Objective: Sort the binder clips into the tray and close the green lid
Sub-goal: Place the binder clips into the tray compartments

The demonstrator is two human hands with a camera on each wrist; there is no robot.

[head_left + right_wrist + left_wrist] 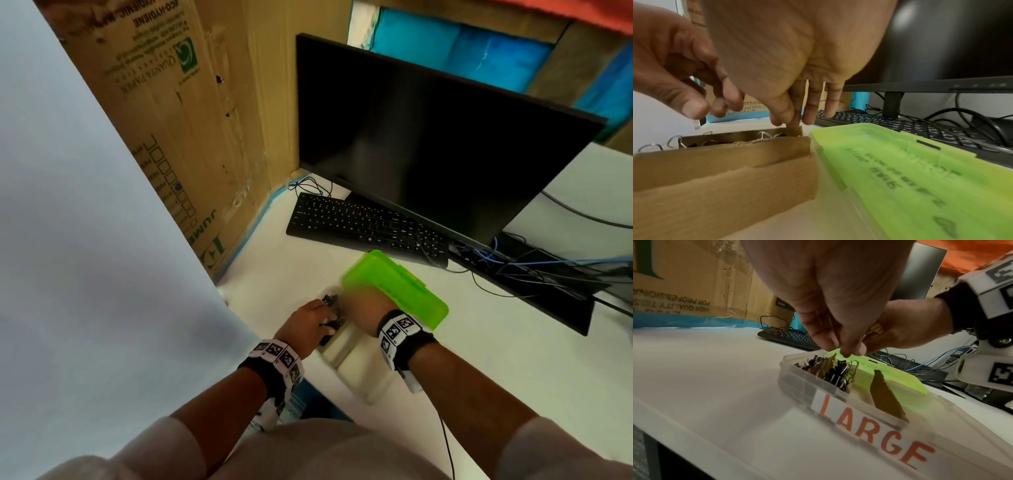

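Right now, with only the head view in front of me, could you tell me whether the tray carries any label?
Observer: Yes. The left wrist view shows a white label reading LARGE in orange on the tray wall.
Operator: Thank you. Is the tray divided inside?
Observer: Brown cardboard dividers split it, and the binder clips are heaped at one end.
Operator: Where does the right hand reach?
Observer: In the right wrist view, the right hand points fingertips down at a divider's top edge, beside the open green lid.

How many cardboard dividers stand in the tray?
2: one cardboard divider behind the LARGE label, a second divider farther back among the binder clips. More may be hidden.
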